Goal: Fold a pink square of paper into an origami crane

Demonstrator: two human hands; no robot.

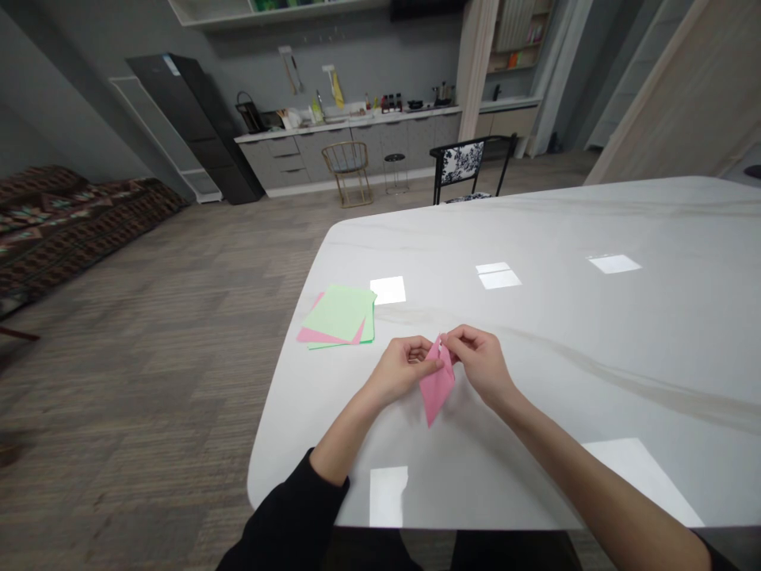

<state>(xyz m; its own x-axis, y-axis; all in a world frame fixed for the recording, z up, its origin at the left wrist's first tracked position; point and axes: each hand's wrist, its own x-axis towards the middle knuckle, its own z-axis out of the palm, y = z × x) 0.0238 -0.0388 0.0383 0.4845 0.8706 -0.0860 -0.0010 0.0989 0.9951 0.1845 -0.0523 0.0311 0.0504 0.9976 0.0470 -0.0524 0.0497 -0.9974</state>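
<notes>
A folded piece of pink paper (pixel 437 392), narrow and diamond-shaped with a point toward me, is held between both hands just above the white table. My left hand (pixel 403 369) is closed on its left side, thumb lying across the front. At the upper tip, the fingers of my right hand (pixel 479 358) pinch the paper's edge, where a small gap shows between the folds. The fingers behind the paper are partly hidden. To the left lies a loose stack of green paper sheets (pixel 342 311) with a pink sheet (pixel 326 336) sticking out among them.
The white marble-patterned table (pixel 547 325) has rounded corners and bright light reflections. A black-framed chair (pixel 467 166) stands at its far side. Beyond are a gold chair (pixel 346 162), a stool (pixel 395 162), a kitchen counter (pixel 315 155) and a dark fridge (pixel 193 119).
</notes>
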